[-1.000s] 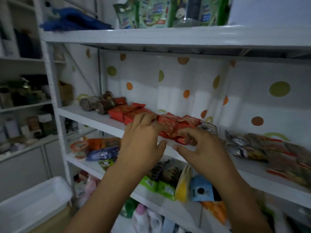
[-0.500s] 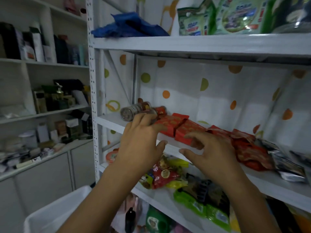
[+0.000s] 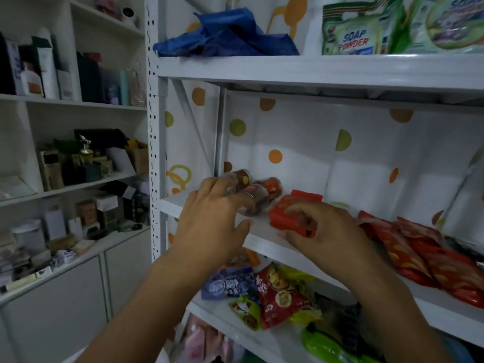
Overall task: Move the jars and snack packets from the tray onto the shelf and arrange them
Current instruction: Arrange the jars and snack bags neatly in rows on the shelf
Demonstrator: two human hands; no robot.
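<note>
Two hands work at the middle shelf (image 3: 262, 247) in the head view (the only view there is). The left hand (image 3: 212, 226) lies over the jars (image 3: 264, 191), which rest on their sides at the shelf's left end. Its fingers (image 3: 230, 195) curve across the nearest clear jar, thumb spread below; whether they grip it or merely rest on it I cannot tell. The right hand (image 3: 327, 237) pinches the orange packet (image 3: 290, 210) at its near edge, fingers curled on top. That packet lies flat on the shelf, with the jars just beside it at 10 o'clock. More red snack packets (image 3: 408, 255) overlap in a row at 3 o'clock of the right hand. Soap powder bags (image 3: 353, 35) and a blue cloth (image 3: 227, 35) sit on the shelf above, and mixed packets (image 3: 275, 292) on the one below.
</note>
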